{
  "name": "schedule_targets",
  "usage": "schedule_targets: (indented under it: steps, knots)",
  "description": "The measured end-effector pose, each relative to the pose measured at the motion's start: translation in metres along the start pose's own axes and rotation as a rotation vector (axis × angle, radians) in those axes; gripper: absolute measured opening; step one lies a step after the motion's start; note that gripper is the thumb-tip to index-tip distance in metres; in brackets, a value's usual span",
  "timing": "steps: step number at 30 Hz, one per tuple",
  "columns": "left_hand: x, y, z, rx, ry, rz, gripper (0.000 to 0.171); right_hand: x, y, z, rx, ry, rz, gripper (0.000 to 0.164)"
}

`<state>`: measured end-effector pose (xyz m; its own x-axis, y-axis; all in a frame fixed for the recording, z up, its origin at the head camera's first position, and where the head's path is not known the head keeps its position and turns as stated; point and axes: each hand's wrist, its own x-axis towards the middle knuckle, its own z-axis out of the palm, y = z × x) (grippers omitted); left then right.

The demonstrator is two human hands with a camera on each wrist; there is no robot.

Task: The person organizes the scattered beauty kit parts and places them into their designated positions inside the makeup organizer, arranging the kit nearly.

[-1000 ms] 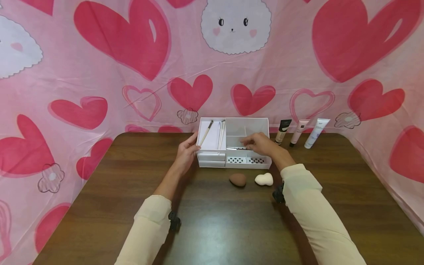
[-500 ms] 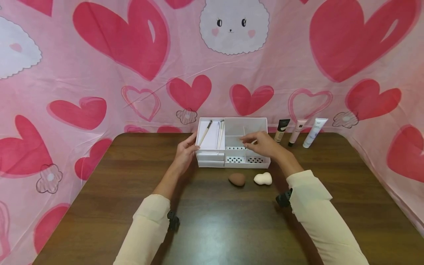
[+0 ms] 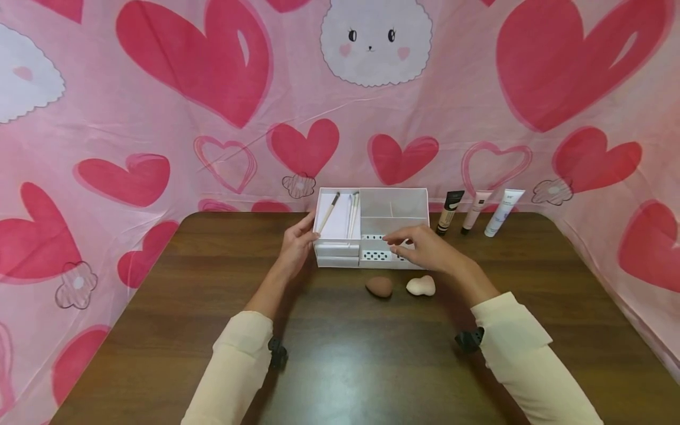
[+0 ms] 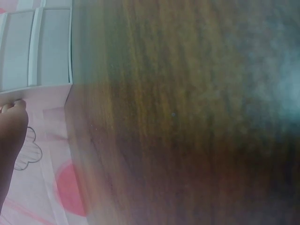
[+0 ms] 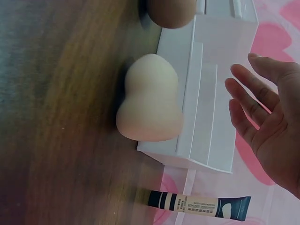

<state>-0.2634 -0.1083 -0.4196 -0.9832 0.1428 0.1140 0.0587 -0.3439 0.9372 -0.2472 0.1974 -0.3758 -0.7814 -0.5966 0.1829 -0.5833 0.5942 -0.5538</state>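
Observation:
A white organizer (image 3: 337, 250) with drawers at left and stepped compartments at right stands at the table's back. My left hand (image 3: 296, 247) rests against its left side, fingers extended along the wall and thumb at the front corner. In the left wrist view only part of that hand shows, touching the box. My right hand (image 3: 427, 247) hovers over the front right compartments with relaxed, spread fingers and nothing between them. Several slim makeup brushes (image 3: 330, 211) lie in the top left tray. A brown makeup sponge (image 3: 379, 287) and a cream makeup sponge (image 3: 421, 286) sit before the box.
Right of the organizer stand a black-and-beige tube (image 3: 450, 212), a pink tube (image 3: 476, 212) and a white tube (image 3: 503, 213). A pink heart-print cloth (image 3: 297, 71) hangs behind the dark wooden table (image 3: 340, 366).
My right hand has drawn back from the middle compartment to above the front ones, its fingers spreading apart. A thin pale strip near its fingertips no longer shows. My left hand stays put.

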Motion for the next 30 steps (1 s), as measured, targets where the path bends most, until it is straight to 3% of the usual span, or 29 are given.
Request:
schedule_targets:
  steps: [8, 16, 22, 30]
  knots:
    - [-0.001, 0.002, 0.001, -0.004, -0.006, -0.005, 0.066, -0.013, -0.008, 0.010, 0.012, -0.033, -0.036, 0.030]
    - [-0.001, 0.001, 0.000, -0.021, -0.001, -0.008, 0.066, -0.018, -0.011, 0.028, -0.114, -0.031, -0.127, 0.027]
    - [-0.001, 0.001, 0.000, -0.024, 0.003, -0.011, 0.065, -0.024, -0.015, 0.039, -0.187, -0.081, -0.100, 0.032]
    - [-0.001, 0.002, 0.002, -0.038, -0.001, -0.012, 0.066, -0.028, -0.015, 0.047, -0.213, -0.067, -0.091, 0.032]
